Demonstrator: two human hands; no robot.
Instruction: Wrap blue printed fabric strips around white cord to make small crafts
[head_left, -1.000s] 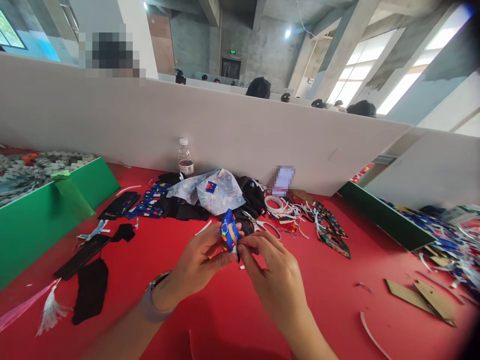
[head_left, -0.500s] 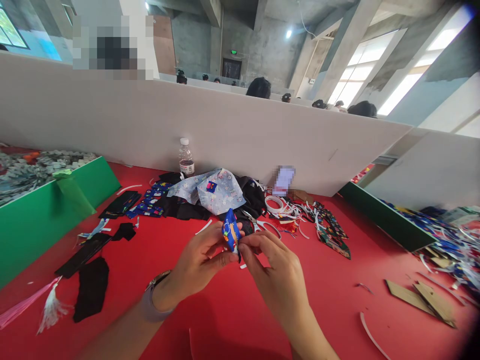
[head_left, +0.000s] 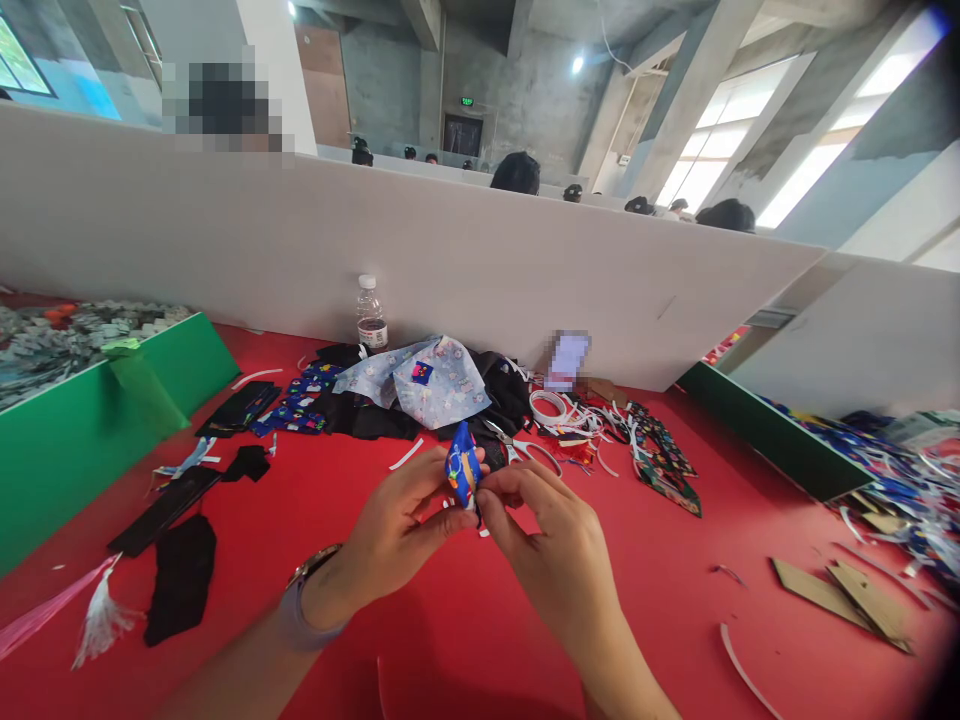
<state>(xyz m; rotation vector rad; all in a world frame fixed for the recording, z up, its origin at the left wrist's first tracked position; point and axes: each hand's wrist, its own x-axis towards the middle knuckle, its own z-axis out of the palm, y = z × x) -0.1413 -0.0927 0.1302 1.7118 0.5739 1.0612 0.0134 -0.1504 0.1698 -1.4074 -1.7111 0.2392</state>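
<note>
A small piece of blue patterned fabric (head_left: 463, 465), folded to a point at the top, is held up above the red table. My left hand (head_left: 409, 520) grips it from the left between thumb and fingers. From the other side, my right hand (head_left: 551, 530) pinches at its lower right edge, where a bit of dark material shows; the fingertips hide the exact spot. Scissors with white handles (head_left: 536, 455) lie just behind my right hand. Beyond the fabric piece is a heap of black cloth with a light blue printed cloth (head_left: 442, 385) on top.
A bottle (head_left: 371, 315) stands by the white partition (head_left: 465, 240), with a phone (head_left: 568, 362) leaning further right. White strips (head_left: 555, 408) lie tangled below it. Black cloth pieces (head_left: 181, 580) and tassels are at left, cardboard pieces (head_left: 840, 600) at right. Green-sided bins (head_left: 67, 470) flank the table.
Both hands and the blue fabric stay almost in the same place, with the same grip. The view has shifted very slightly.
</note>
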